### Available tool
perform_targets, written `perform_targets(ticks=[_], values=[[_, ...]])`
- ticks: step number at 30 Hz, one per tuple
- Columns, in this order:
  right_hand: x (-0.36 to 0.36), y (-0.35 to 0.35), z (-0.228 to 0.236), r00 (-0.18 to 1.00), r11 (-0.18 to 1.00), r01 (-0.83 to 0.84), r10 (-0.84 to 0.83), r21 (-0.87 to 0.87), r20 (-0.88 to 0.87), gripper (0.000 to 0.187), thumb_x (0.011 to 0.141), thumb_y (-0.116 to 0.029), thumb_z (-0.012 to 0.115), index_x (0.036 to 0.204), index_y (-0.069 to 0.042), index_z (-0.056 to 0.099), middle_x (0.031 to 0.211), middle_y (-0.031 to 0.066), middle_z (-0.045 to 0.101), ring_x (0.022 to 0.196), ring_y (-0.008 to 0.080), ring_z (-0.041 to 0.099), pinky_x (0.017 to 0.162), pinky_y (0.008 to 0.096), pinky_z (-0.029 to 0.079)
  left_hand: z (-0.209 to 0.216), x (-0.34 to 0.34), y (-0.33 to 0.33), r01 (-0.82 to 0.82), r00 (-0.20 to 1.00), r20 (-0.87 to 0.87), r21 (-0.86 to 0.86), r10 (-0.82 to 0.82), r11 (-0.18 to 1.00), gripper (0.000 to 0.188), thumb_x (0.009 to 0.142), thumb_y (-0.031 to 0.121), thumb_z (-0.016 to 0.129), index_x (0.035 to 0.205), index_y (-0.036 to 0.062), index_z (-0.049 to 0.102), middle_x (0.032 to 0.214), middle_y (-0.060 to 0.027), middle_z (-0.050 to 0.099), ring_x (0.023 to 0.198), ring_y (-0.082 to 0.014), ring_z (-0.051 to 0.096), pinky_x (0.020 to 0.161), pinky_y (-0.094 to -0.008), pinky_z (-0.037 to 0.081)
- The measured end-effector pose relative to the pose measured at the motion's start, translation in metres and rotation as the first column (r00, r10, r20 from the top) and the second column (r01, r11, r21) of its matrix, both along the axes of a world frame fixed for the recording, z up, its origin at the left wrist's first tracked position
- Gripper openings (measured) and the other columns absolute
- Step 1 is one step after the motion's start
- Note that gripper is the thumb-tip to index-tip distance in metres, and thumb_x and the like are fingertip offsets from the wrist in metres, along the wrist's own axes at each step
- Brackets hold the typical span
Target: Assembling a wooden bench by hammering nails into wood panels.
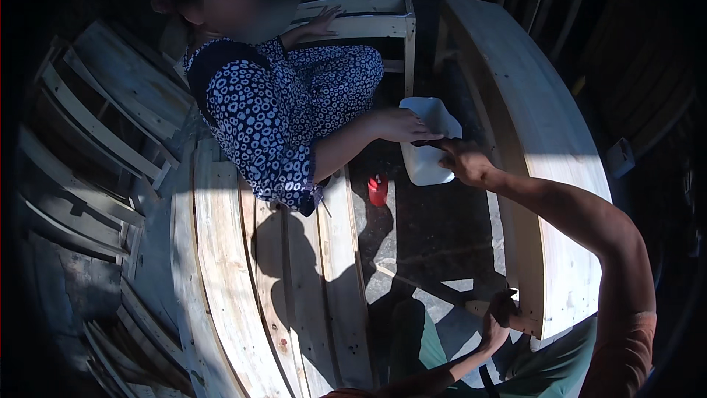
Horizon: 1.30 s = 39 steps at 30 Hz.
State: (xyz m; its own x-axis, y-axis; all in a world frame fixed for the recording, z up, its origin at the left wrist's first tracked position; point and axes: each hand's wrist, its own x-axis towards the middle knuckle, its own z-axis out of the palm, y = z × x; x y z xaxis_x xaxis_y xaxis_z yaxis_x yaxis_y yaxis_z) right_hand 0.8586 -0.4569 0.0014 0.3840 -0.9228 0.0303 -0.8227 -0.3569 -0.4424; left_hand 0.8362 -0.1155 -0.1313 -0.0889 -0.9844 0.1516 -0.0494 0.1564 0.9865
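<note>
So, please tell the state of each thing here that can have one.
White container: open; contents unclear.
Red can: upright.
Planks: lying side by side, partly sunlit.
Long wooden piece: assembled, partly sunlit.
Back wooden frame: assembled, standing.
Right hand: fingers bent, at the container; grip unclear.
Left hand: shadowed; grip unclear.
Co-worker's near hand: at the container.

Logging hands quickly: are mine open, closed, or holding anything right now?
Left hand: in shadow by the pale wooden piece; its grip can't be told.
Right hand: at the white container; its grip can't be told.
</note>
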Motion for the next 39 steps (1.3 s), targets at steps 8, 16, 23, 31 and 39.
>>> perform_targets(ticks=[8, 16, 23, 31, 39], values=[[-0.021, -0.053, -0.224, 0.964, 0.979, 0.174, -0.191, 0.103, 0.186, 0.029, 0.084, -0.015, 0.068, 0.109, -0.003, 0.061, 0.101, 0.0224, 0.065, 0.096, 0.0398, 0.063, 0.080, 0.0461, 0.049, 0.015, 0.005, 0.005, 0.278, 0.851, -0.521, 0.562, 0.071, 0.779, 0.022, 0.093, 0.007, 0.052, 0.113, 0.0012, 0.059, 0.106, -0.0190, 0.062, 0.099, -0.0332, 0.061, 0.084, -0.0407, 0.048], [-0.067, -0.061, -0.319, 0.904, 0.902, 0.426, -0.427, 0.065, 0.009, 0.046, 0.077, -0.001, 0.052, 0.123, 0.002, 0.047, 0.120, 0.0289, 0.055, 0.107, 0.0438, 0.058, 0.089, 0.0460, 0.050, 0.032, 0.000, 0.025, 0.140, 0.981, -0.172, 0.276, -0.094, 0.951, 0.022, 0.091, 0.011, 0.058, 0.109, 0.0010, 0.053, 0.108, -0.0200, 0.059, 0.103, -0.0393, 0.058, 0.081, -0.0424, 0.049], [0.041, -0.053, 0.002, 0.952, 0.958, 0.260, -0.232, -0.125, 0.200, 0.059, 0.076, -0.018, 0.071, 0.127, 0.000, 0.048, 0.127, 0.0237, 0.055, 0.115, 0.0386, 0.058, 0.096, 0.0432, 0.049, -0.007, -0.010, -0.005, 0.046, 0.901, -0.422, 0.329, 0.103, 0.943, 0.033, 0.096, 0.023, 0.052, 0.117, -0.0015, 0.051, 0.107, -0.0204, 0.061, 0.102, -0.0324, 0.060, 0.089, -0.0392, 0.044], [-0.148, 0.276, 0.136, 0.803, 0.532, 0.451, 0.109, -0.717, 0.586, 0.010, 0.094, -0.014, 0.063, 0.103, -0.011, 0.068, 0.088, 0.0071, 0.071, 0.071, 0.0171, 0.067, 0.063, 0.0260, 0.054, 0.008, -0.013, 0.019, -0.061, 0.832, -0.504, 0.336, 0.234, 0.940, 0.030, 0.101, 0.015, 0.049, 0.124, -0.0037, 0.050, 0.127, -0.0126, 0.056, 0.114, -0.0239, 0.055, 0.099, -0.0338, 0.043], [-0.129, 0.507, -0.084, 0.229, 0.462, 0.883, -0.581, 0.085, 0.781, 0.025, 0.088, -0.021, 0.072, 0.091, 0.000, 0.060, 0.066, 0.0029, 0.058, 0.064, 0.0062, 0.052, 0.058, 0.0245, 0.044, -0.001, 0.000, 0.042, -0.107, 0.810, -0.514, 0.344, 0.283, 0.933, 0.045, 0.097, 0.018, 0.052, 0.137, -0.0021, 0.044, 0.135, -0.0139, 0.051, 0.117, -0.0247, 0.054, 0.098, -0.0397, 0.047]])
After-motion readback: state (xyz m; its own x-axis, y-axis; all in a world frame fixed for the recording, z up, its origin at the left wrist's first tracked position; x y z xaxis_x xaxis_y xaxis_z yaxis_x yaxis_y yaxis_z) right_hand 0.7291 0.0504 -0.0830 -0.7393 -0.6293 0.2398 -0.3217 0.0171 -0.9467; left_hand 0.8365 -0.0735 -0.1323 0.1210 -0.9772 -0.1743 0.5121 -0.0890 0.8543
